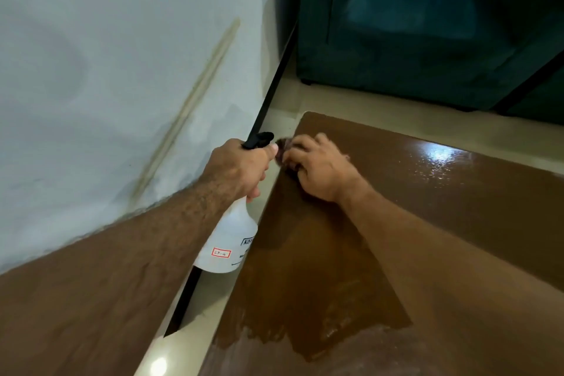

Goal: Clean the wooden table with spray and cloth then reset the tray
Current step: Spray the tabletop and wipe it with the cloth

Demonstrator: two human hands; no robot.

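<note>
Two hands busy: my left hand [241, 168] grips the spray bottle [229, 241], my right hand [317, 168] clutches the cloth [282, 148], so I'd wipe overlapping strokes along the table [396, 192] edge.

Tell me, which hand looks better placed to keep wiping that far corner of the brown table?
The right hand, probably. It already presses the cloth onto the wooden table at that corner. The left hand grips the spray bottle off the table's edge, so it isn't free.
</note>
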